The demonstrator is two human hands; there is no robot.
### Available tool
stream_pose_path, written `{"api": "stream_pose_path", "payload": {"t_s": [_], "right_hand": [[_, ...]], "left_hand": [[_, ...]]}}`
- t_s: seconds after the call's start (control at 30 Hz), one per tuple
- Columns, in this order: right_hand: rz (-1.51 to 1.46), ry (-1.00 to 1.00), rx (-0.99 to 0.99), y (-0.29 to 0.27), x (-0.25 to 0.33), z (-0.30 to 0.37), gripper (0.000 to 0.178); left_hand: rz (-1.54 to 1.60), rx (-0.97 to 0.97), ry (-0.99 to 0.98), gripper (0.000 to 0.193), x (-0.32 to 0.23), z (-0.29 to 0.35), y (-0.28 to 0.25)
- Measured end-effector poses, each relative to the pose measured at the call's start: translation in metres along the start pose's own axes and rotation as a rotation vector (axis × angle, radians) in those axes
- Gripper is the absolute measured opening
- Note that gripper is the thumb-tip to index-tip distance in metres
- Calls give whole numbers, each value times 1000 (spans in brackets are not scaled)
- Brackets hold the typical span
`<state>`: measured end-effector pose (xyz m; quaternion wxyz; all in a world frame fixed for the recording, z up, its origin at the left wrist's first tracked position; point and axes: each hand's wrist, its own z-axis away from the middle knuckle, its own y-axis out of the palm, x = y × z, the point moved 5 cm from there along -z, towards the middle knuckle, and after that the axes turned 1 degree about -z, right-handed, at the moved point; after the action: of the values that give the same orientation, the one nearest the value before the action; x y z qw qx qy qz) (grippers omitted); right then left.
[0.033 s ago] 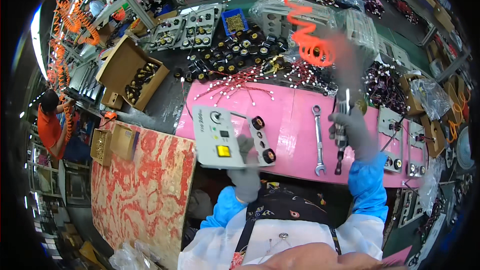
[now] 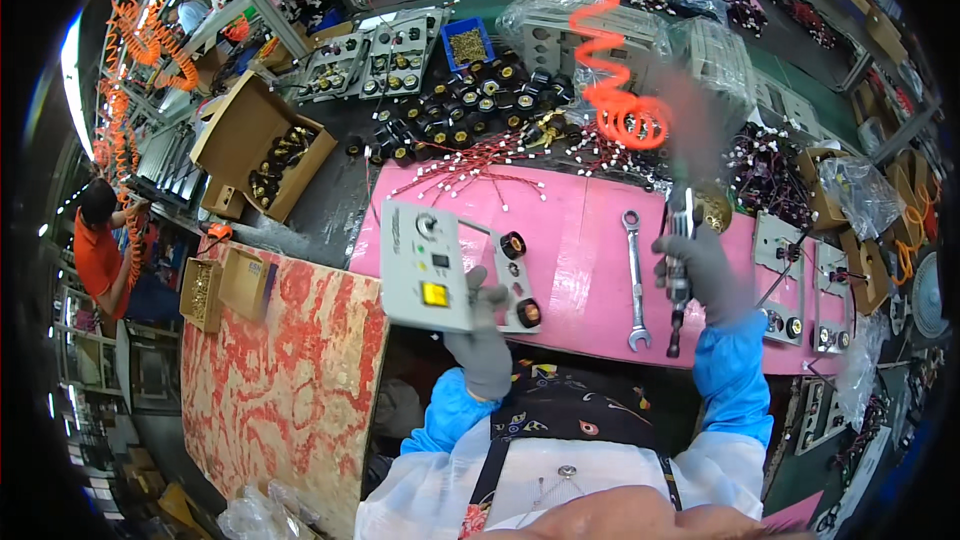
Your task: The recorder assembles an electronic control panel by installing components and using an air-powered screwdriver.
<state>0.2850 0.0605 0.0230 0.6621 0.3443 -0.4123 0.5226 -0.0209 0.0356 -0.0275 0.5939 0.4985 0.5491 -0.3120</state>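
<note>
My left hand (image 2: 483,335), in a grey glove, grips the lower edge of a light grey control panel (image 2: 460,285) with a black knob, a yellow square switch and two round black fittings along its right side. The panel is tilted over the pink work mat (image 2: 590,240). In my gloved right hand (image 2: 710,265) is a power screwdriver (image 2: 680,240), held upright with its bit pointing down. Its upper part is smeared by motion, near the orange coiled hose (image 2: 632,122). Between my hands a combination wrench (image 2: 635,285) lies on the mat.
Several black round fittings (image 2: 470,105) and red-white wires (image 2: 470,170) lie beyond the mat. A blue bin (image 2: 467,44) holds small brass parts. Open cardboard box (image 2: 300,175) stands left, above a red-patterned board (image 2: 280,370). More panels (image 2: 780,260) lie right; a co-worker (image 2: 100,250) is far left.
The panel and my left hand have shifted slightly left, and the panel's tilt has changed a little. My right hand has moved slightly with the screwdriver. The coiled hose hangs slightly lower.
</note>
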Motion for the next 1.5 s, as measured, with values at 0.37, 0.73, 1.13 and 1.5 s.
{"api": "stream_pose_path", "payload": {"t_s": [0.37, 0.73, 1.13, 1.5], "right_hand": [[956, -255, -423, -10, -49, -5, 69], [1141, -316, -458, -17, -61, 3, 64], [1057, -418, -452, -19, -68, 19, 62], [874, -622, -722, -102, -19, 72, 29]], "left_hand": [[626, 411, -812, 31, 7, -45, 18], [-347, 538, -586, 36, 44, -47, 44], [-991, 960, 842, 19, 9, -48, 150], [-1045, 864, 813, 17, 11, -48, 152]]}}
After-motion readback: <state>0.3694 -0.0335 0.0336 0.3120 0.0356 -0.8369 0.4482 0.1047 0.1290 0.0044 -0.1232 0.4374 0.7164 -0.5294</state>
